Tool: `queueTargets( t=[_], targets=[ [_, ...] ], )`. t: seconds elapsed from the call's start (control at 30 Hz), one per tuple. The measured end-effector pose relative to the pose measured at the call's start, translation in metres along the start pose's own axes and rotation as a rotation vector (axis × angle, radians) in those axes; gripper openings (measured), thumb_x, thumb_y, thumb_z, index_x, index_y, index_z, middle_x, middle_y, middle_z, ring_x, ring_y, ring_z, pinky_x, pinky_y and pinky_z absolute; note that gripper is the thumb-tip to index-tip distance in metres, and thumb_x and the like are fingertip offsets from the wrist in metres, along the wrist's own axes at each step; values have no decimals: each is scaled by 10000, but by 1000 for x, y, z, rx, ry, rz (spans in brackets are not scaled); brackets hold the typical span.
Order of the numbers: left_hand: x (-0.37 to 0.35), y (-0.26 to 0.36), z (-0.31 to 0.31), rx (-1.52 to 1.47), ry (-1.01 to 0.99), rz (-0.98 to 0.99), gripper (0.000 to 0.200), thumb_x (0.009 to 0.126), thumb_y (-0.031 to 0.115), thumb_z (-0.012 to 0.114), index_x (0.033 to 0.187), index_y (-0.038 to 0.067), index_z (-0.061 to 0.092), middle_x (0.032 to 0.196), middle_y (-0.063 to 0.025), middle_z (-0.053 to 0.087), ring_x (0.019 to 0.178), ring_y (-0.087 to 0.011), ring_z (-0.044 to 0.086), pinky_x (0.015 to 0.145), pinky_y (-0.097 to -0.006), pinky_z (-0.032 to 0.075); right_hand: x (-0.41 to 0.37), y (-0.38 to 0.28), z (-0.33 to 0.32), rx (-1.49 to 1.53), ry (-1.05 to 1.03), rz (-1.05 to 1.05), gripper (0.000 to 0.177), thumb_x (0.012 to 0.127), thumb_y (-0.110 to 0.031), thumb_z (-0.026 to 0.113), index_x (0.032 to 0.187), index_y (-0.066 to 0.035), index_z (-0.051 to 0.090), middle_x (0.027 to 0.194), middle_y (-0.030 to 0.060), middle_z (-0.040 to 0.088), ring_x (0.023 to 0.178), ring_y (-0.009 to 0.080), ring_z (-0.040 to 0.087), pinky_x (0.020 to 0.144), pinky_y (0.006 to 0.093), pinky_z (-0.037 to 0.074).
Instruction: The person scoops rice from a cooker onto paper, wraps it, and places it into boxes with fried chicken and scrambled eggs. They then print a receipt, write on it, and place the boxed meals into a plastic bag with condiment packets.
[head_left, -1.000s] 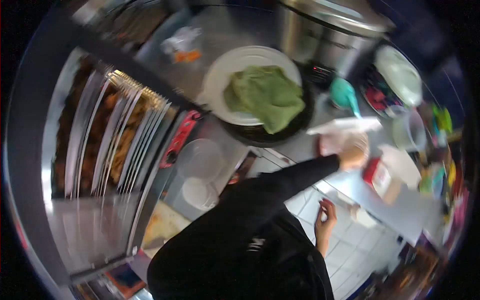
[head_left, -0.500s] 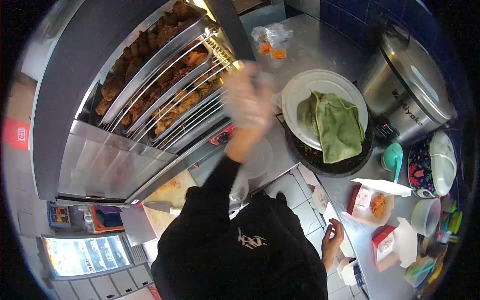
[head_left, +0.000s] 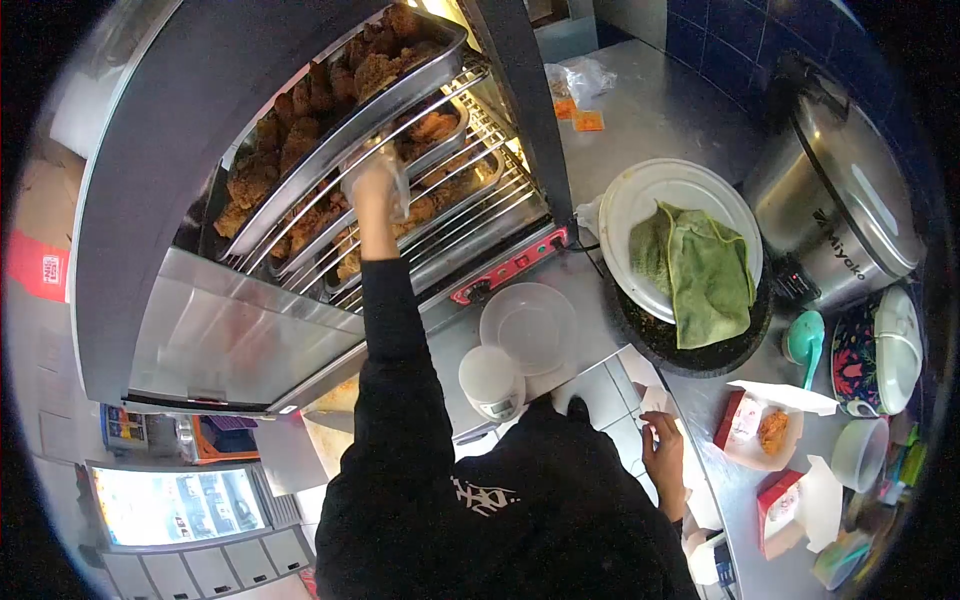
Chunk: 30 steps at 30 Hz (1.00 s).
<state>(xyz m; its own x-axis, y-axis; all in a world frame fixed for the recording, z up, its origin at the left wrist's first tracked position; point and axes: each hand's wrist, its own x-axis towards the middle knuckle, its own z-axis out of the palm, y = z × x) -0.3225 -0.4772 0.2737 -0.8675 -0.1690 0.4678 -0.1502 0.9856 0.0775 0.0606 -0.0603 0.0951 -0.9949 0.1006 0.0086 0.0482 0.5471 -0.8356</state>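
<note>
My left hand (head_left: 378, 190), in a clear plastic glove, reaches between the racks of a heated display cabinet (head_left: 240, 320). It is at the tray below the top one, among pieces of fried chicken (head_left: 435, 125); its fingers are blurred and partly hidden. Above it, the top metal tray (head_left: 330, 145) is heaped with more browned pieces. My right hand (head_left: 663, 455) is bare and hangs by the counter edge, fingers loosely bent and apart, holding nothing. Near it stand an open box (head_left: 735, 455) with a chicken piece and a wrapped packet, and a second open box (head_left: 820, 505) with a packet.
A white lid (head_left: 630, 195) with a green cloth (head_left: 710, 290) covers a dark stone bowl (head_left: 640, 335). Beyond stands a steel Miyako rice cooker (head_left: 850, 190), with a turquoise ladle (head_left: 803, 340) nearby. A kitchen scale (head_left: 490, 380) and clear plastic bowl (head_left: 530, 325) sit below the cabinet.
My left hand has moved left from in front of the cabinet to between its racks. The scale and plastic bowl now show more fully. My right hand stays by the counter edge.
</note>
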Motion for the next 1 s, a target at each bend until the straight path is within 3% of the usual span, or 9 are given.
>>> queueTargets(
  t=[0.1, 0.3, 0.4, 0.53, 0.67, 0.7, 0.77, 0.83, 1.0],
  targets=[
    [-20, 1, -13, -111, 102, -94, 628, 906, 568, 449, 861, -13, 681, 828, -263, 649, 852, -393, 640, 781, -483, 489, -18, 8, 3, 10, 51, 88, 156, 838, 30, 546, 972, 3, 620, 962, 177, 621, 907, 361, 615, 799, 398, 487],
    [-70, 49, -53, -333, 319, -208, 289, 817, 163, 711, 1052, 10, 641, 1013, -212, 657, 959, -394, 628, 846, -431, 499, -59, -8, 23, -17, 200, 244, 160, 841, 42, 541, 970, 3, 627, 949, 171, 626, 849, 319, 627, 751, 379, 497],
    [-89, 42, -42, -471, 781, 342, 363, 795, 110, 731, 1137, 61, 616, 1113, -188, 639, 1033, -328, 624, 882, -376, 500, -78, -19, 37, -15, 224, 256, 160, 839, 48, 542, 968, 4, 627, 946, 171, 627, 826, 313, 627, 723, 368, 502],
    [-135, 36, -29, -544, 662, 493, 498, 771, -47, 641, 1252, 40, 546, 1224, -182, 594, 1164, -367, 548, 989, -445, 444, -101, -23, 56, 2, 210, 281, 173, 840, 60, 547, 978, 1, 634, 984, 174, 634, 884, 310, 639, 737, 362, 533],
    [-209, 106, -27, -2129, 29, -291, 510, 848, 127, 686, 1302, 9, 489, 1310, -184, 524, 1180, -317, 533, 958, -430, 465, -115, -27, 54, 39, 214, 270, 167, 857, 55, 546, 992, 14, 637, 977, 170, 640, 863, 303, 642, 728, 347, 540],
    [-231, 117, -22, -1440, 78, 32, 521, 875, 156, 664, 1326, 6, 449, 1295, -167, 525, 1153, -297, 541, 937, -424, 478, -118, -25, 50, 61, 207, 266, 169, 853, 53, 554, 993, 9, 638, 983, 170, 640, 865, 312, 641, 742, 354, 538],
    [-271, 154, -28, -1284, -110, 39, 511, 901, 142, 635, 1343, 5, 418, 1261, -145, 532, 1105, -256, 558, 873, -395, 515, -126, -13, 41, 32, 201, 249, 180, 844, 53, 563, 995, -6, 642, 985, 166, 637, 869, 314, 642, 744, 356, 540],
    [-308, 210, -55, -2239, -732, -666, 472, 898, 57, 622, 1328, 11, 434, 1224, -134, 542, 1062, -216, 574, 786, -348, 564, -133, -1, 26, 1, 234, 204, 190, 839, 48, 572, 1004, -18, 641, 978, 156, 636, 870, 314, 642, 745, 356, 539],
    [-430, 340, -79, -1905, -1326, -77, 428, 898, 141, 654, 1233, -49, 468, 1080, -125, 596, 840, -148, 622, 689, -287, 568, -180, 30, -37, 29, 316, 291, 173, 833, -30, 593, 1003, -48, 625, 980, 145, 627, 912, 359, 610, 781, 404, 511]
  ],
)
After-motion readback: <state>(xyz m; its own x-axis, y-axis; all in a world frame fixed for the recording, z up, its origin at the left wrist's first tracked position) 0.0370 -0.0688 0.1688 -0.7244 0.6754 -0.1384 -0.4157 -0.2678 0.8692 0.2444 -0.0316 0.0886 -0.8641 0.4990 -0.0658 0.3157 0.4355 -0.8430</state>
